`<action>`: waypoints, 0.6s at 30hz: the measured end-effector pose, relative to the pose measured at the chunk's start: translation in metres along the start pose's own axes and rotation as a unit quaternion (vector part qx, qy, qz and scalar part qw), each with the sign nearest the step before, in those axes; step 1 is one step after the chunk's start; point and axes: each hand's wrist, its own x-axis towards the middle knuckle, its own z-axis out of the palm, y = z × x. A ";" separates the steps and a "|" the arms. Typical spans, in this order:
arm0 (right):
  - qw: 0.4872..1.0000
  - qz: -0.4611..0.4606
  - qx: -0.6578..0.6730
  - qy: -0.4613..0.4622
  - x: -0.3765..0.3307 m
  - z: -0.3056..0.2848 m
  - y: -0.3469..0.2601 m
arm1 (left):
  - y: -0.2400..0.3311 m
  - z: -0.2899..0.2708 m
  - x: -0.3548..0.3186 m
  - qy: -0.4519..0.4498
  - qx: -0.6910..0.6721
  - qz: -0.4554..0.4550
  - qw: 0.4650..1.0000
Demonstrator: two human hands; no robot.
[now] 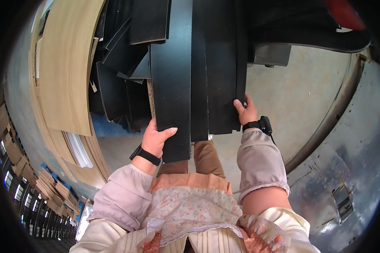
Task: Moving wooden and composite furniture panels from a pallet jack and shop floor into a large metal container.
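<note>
My left hand (155, 140) grips the left edge of a long black board (171, 97), its thumb lying on the top face and its fingers hidden underneath. The board's side shows a raw, chipboard-like core. My right hand (247, 112) holds the right edge of another long black board (221, 71), the thumb at the edge and most fingers out of sight. These boards lie side by side, with the left one reaching nearer to me. A darker strip (199, 80) runs between them.
Several black panels (118, 80) are heaped at the left, over a blue surface (112, 125). Beyond them stand tall wood-toned sheets (65, 63). A dark machine part (304, 27) juts in at upper right. Grey sheet metal (325, 177) fills the lower right.
</note>
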 end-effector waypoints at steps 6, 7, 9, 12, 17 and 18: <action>0.915 -0.058 -0.384 0.106 0.005 0.008 -0.022 | 0.005 -0.007 -0.003 0.011 0.004 0.020 1.000; 0.903 -0.055 -0.408 0.123 0.013 0.005 -0.024 | 0.003 -0.002 -0.002 0.002 -0.003 0.021 1.000; 0.897 -0.023 -0.414 0.151 0.032 0.010 -0.041 | 0.001 0.005 -0.002 0.016 0.014 0.032 0.999; 0.892 -0.017 -0.422 0.163 0.034 0.017 -0.063 | 0.003 0.006 -0.008 0.018 0.057 0.053 0.997; 0.899 -0.085 -0.385 0.190 -0.020 0.009 -0.127 | 0.037 0.005 -0.043 -0.031 0.094 0.091 0.991; 0.900 -0.091 -0.380 0.191 -0.036 0.005 -0.142 | 0.048 0.008 -0.055 -0.058 0.051 0.076 0.994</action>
